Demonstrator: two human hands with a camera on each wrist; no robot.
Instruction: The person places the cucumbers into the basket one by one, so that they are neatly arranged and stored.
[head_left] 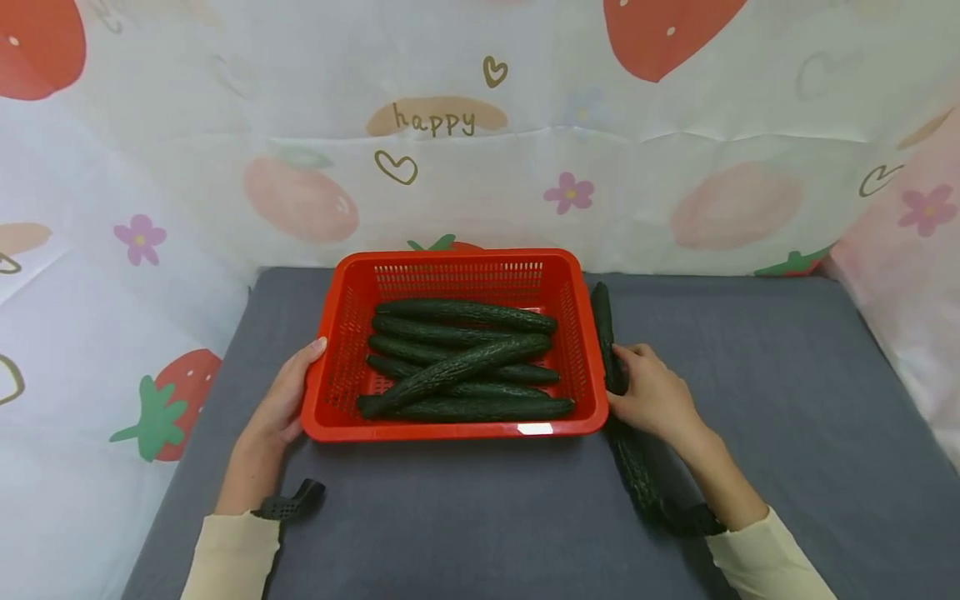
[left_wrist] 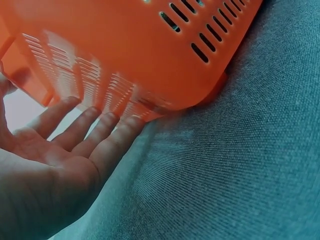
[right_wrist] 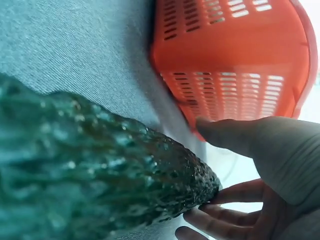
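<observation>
Against the outer wall of the red plastic basket, my left hand rests at its left side. Its fingertips touch the slotted wall and the thumb lies at the rim. Several dark green cucumbers lie in the basket, one slanted across the others. Another cucumber lies lengthwise along the basket's right side, outside it. My right hand straddles this cucumber. In the right wrist view its fingers touch the cucumber near its tapered part, while the straight thumb stands apart from it on the basket side.
Under everything lies a grey cloth table surface. A white printed curtain hangs just behind the basket and also along both sides. Each wrist wears a dark camera band, the left band close over the cloth.
</observation>
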